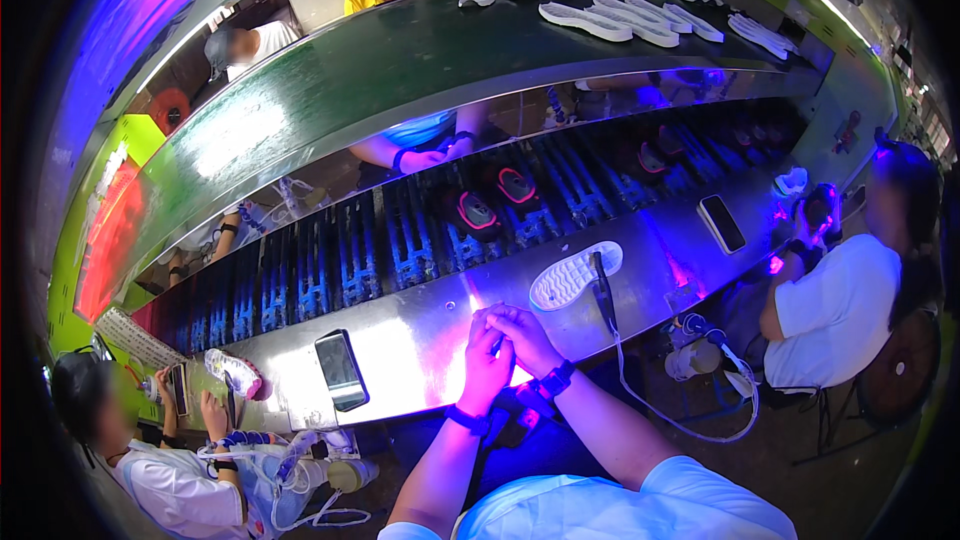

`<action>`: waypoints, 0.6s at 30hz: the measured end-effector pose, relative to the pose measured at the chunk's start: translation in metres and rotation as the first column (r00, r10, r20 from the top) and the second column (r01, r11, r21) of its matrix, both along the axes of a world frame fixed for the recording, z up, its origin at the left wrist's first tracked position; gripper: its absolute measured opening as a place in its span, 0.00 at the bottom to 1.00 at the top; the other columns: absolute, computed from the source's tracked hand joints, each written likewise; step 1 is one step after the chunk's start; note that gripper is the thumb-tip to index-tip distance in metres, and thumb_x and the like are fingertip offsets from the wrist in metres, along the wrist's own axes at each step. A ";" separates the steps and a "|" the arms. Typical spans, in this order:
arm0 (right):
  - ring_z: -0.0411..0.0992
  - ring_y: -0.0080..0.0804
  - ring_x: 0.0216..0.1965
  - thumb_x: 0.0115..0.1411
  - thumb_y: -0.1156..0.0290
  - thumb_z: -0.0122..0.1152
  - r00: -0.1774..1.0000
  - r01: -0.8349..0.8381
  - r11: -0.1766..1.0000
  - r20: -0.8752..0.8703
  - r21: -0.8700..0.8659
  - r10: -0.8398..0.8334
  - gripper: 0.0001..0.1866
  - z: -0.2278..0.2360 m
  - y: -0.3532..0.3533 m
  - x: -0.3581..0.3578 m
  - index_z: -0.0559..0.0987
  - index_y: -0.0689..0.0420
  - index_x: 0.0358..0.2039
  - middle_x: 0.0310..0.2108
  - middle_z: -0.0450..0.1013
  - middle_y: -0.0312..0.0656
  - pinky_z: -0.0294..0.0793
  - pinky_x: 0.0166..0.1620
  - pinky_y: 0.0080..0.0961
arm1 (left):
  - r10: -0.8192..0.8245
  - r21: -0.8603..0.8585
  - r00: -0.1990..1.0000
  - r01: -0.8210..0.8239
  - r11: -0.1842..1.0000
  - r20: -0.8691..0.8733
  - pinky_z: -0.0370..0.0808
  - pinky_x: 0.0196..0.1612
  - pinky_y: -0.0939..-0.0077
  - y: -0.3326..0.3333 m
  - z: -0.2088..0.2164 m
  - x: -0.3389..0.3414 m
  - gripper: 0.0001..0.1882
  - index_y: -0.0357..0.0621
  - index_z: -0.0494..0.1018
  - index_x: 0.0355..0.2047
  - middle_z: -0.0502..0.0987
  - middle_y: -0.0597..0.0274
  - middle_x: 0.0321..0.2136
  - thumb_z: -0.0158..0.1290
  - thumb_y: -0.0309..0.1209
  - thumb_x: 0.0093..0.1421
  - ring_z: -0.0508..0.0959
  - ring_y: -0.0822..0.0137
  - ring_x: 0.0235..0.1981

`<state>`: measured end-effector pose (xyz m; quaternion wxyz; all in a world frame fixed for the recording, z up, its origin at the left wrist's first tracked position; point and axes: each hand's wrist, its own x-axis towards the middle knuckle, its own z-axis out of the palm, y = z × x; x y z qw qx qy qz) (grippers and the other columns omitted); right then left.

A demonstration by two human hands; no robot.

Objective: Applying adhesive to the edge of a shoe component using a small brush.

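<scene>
My left hand (487, 365) and my right hand (527, 337) are clasped together over the near edge of the metal bench. Their fingers are folded against each other, and nothing shows between them. Just beyond my right hand, a white shoe sole (562, 283) lies with its wavy tread up. A black pen-like tool (604, 292) rests across the sole, its white cord running down past the bench edge. To the left of my hands lies a dark-screened phone (342, 370). Both my wrists wear dark bands.
Beyond the bench runs a slatted conveyor (410, 245) carrying dark shoes (477, 212) with pinkish-red edges. Several white soles (640, 20) lie on the green upper belt (400, 50). Another phone (722, 223) lies right. Co-workers sit on both sides; a white shoe (233, 373) is near the left one.
</scene>
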<state>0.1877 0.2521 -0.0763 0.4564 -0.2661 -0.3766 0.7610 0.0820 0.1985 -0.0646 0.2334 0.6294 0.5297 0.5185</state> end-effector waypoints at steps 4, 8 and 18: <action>0.77 0.24 0.43 0.70 0.71 0.59 1.000 0.002 1.000 -0.027 0.005 -0.002 0.11 -0.001 0.000 -0.001 0.81 0.63 0.48 0.42 0.79 0.39 0.78 0.48 0.23 | 0.007 -0.021 1.000 -0.007 1.000 0.000 0.79 0.50 0.61 -0.001 0.004 0.001 0.13 0.31 0.77 0.45 0.72 0.36 0.60 0.50 0.22 0.63 0.79 0.44 0.56; 0.77 0.24 0.43 0.70 0.71 0.59 1.000 0.001 1.000 -0.027 -0.017 -0.001 0.11 0.004 -0.003 0.000 0.81 0.63 0.48 0.43 0.79 0.38 0.78 0.48 0.23 | 0.004 -0.025 1.000 -0.004 1.000 0.008 0.79 0.51 0.61 -0.002 0.002 0.001 0.13 0.31 0.77 0.45 0.72 0.36 0.60 0.50 0.22 0.63 0.79 0.44 0.56; 0.76 0.23 0.42 0.69 0.71 0.60 1.000 -0.001 1.000 -0.005 -0.003 0.001 0.11 0.002 0.000 0.001 0.81 0.63 0.48 0.41 0.79 0.37 0.77 0.48 0.23 | -0.005 0.006 1.000 0.005 1.000 0.018 0.79 0.51 0.62 0.000 0.003 0.001 0.12 0.30 0.77 0.45 0.73 0.36 0.59 0.50 0.22 0.63 0.78 0.44 0.56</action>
